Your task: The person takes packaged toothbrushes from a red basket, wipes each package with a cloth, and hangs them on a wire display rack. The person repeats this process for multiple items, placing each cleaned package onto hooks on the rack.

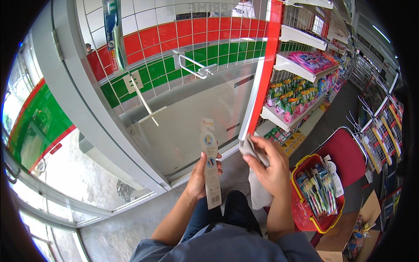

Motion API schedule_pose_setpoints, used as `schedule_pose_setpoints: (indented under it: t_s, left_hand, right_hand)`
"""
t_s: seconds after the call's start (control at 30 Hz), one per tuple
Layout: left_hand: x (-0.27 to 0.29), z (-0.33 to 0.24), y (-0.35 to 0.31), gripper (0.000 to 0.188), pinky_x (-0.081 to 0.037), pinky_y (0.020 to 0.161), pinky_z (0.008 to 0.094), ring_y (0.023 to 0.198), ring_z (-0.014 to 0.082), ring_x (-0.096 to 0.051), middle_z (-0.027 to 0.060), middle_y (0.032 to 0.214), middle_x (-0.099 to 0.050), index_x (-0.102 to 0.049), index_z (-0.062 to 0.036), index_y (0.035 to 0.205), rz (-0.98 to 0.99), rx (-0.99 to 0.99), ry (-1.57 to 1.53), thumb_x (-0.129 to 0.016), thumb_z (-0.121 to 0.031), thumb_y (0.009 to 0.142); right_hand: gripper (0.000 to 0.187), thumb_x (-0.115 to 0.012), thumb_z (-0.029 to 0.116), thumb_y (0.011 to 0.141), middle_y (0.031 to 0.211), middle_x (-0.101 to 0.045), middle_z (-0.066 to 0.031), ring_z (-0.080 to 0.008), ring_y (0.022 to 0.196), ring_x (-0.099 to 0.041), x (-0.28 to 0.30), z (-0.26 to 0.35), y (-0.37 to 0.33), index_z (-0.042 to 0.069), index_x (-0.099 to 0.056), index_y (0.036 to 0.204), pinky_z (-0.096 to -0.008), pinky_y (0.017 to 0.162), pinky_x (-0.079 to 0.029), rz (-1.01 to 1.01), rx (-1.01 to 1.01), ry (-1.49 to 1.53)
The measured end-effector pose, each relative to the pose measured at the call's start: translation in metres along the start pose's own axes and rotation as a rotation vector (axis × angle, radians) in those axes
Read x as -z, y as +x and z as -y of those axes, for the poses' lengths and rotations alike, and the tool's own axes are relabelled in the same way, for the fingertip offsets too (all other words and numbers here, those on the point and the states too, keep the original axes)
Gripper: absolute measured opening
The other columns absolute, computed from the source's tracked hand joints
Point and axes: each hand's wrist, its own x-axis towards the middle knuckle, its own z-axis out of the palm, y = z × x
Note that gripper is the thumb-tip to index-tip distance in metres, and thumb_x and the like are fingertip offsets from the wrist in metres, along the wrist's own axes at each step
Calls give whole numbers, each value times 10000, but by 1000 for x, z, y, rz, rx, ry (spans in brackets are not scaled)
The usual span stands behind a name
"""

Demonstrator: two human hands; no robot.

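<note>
My left hand is closed around a long, narrow toothbrush package, held upright with its pale printed back facing me. To the right of it, my right hand grips a light grey cloth, which hangs down below the fingers. Package and cloth are apart. Beyond my hands, a wire grid panel carries one hanging toothbrush package at the upper left. Lower on the grid are a bare white hook and a second wire hook.
At my right, a red basket with yellow handles holds several packaged toothbrushes, on or against a red chair. An open cardboard box stands below it. Shelves with colourful packs line the right. A grey door frame rises at left.
</note>
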Motion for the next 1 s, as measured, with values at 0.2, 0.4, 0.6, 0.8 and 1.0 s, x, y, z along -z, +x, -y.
schedule_pose_setpoints:
  t_s: [0.2,0.4,0.6,0.8,1.0]
  left_hand:
    - [-15,10,-12,586,-468,738,299,807,153,-551,68,901,-581,-534,-33,1171,79,29,-18,-380,-575,1010]
    - [-31,12,-8,657,-523,808,349,973,193,-621,99,1086,-620,-511,-44,1259,-42,82,-38,-313,-617,1006]
    - [-49,16,1,633,-525,930,385,1115,209,-606,92,1231,-597,-433,-155,1433,85,25,-287,-334,-609,1003]
    - [-56,3,16,586,-523,700,256,776,138,-533,35,864,-521,-484,-113,1357,33,-73,-312,-425,-572,997]
    - [-62,-2,30,563,-489,689,259,790,136,-499,36,874,-502,-476,-80,1354,46,-108,-347,-451,-523,1008]
  right_hand:
    - [363,-736,109,814,1088,-673,-75,-262,926,-614,-35,-3,42,65,-686,1171,-356,831,-507,-45,347,-168]
    - [406,-691,143,840,1229,-656,4,-199,883,-574,-41,-17,27,95,-654,1241,-287,790,-523,148,522,-289]
    - [479,-687,91,801,1256,-655,25,-173,873,-571,-21,-23,-3,127,-640,1277,-248,732,-539,240,560,-342]
    - [471,-697,89,784,1199,-668,51,-163,864,-568,-12,-22,-38,144,-654,1250,-241,713,-544,291,568,-272]
    - [458,-704,70,750,1178,-679,85,-148,825,-568,-3,-34,-62,191,-699,1192,-227,693,-536,286,557,-240]
